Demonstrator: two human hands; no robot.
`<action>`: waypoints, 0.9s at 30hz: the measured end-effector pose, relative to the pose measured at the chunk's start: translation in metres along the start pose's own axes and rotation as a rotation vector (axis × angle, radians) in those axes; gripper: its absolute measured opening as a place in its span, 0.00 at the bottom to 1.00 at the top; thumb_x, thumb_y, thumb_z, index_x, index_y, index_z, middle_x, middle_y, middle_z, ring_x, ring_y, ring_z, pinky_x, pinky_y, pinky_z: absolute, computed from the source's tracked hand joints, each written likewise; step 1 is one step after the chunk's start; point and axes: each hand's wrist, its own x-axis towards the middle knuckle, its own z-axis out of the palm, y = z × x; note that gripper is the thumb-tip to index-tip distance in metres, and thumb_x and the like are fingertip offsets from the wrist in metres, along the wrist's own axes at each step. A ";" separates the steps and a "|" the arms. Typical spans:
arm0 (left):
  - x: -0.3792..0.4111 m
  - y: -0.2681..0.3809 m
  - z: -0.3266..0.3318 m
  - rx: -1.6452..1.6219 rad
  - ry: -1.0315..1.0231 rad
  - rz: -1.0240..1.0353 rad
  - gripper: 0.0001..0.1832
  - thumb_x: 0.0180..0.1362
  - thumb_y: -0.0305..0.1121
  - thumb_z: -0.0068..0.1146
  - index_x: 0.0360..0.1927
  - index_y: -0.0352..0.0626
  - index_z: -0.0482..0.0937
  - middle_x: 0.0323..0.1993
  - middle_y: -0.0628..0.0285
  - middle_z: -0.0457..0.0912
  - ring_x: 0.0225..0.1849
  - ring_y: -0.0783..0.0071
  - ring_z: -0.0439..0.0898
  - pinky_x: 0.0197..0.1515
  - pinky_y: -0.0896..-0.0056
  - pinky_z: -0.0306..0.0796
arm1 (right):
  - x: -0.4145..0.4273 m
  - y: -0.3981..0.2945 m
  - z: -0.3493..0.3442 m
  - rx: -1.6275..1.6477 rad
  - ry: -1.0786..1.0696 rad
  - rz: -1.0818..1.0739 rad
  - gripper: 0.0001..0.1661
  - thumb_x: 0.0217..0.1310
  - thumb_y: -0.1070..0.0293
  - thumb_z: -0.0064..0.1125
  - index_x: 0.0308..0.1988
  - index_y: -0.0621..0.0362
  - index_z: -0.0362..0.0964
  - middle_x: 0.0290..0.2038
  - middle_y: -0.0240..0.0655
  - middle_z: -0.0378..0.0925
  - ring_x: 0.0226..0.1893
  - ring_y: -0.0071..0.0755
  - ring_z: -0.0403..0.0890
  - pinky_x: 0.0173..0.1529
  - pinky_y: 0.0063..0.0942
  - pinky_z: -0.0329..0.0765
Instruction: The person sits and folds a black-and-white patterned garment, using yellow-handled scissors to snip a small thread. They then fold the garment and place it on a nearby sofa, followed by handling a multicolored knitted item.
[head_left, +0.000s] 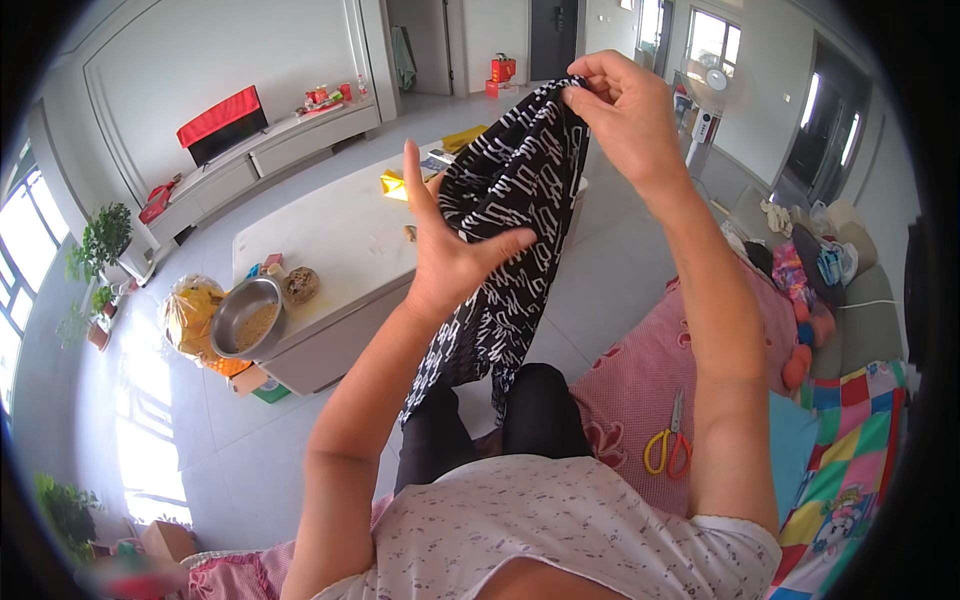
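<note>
A black cloth with a white pattern (525, 195) hangs in front of me, its lower end over my knees. Raised at the upper right, my right hand (630, 112) pinches the top edge of the cloth between thumb and fingers. My left hand (457, 240) is at the cloth's left side with thumb and index finger spread wide; its other fingers are partly hidden, and the thumb lies in front of the fabric. Scissors with one yellow and one red handle (667, 450) lie on the pink sofa cover (630, 367), to the right of my legs.
A long low table (337, 217) stands ahead to the left, with a steel bowl of grainy food (247, 319) at its near corner beside a filled plastic bag (187, 307). Clothes (795, 270) are piled on the sofa at right. A standing fan (705, 97) is farther back.
</note>
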 end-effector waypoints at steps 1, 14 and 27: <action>0.004 0.004 0.001 -0.090 0.029 -0.111 0.61 0.38 0.23 0.74 0.69 0.36 0.38 0.55 0.48 0.69 0.50 0.64 0.75 0.54 0.65 0.72 | -0.001 0.000 -0.003 0.003 -0.012 0.015 0.08 0.53 0.77 0.58 0.36 0.65 0.74 0.27 0.36 0.80 0.27 0.23 0.78 0.33 0.22 0.75; 0.164 0.002 -0.037 0.384 -0.101 -0.101 0.26 0.38 0.23 0.72 0.45 0.35 0.78 0.33 0.59 0.84 0.32 0.75 0.81 0.39 0.74 0.77 | 0.022 -0.008 -0.046 -0.113 -0.316 0.108 0.14 0.55 0.72 0.56 0.43 0.60 0.73 0.25 0.23 0.72 0.25 0.14 0.69 0.32 0.16 0.69; 0.190 -0.029 0.019 0.346 -0.039 -0.180 0.24 0.39 0.30 0.73 0.42 0.35 0.79 0.32 0.59 0.84 0.28 0.76 0.81 0.34 0.73 0.76 | 0.055 -0.031 -0.043 0.607 -0.488 0.289 0.08 0.59 0.75 0.54 0.39 0.65 0.74 0.28 0.33 0.79 0.23 0.20 0.79 0.29 0.15 0.80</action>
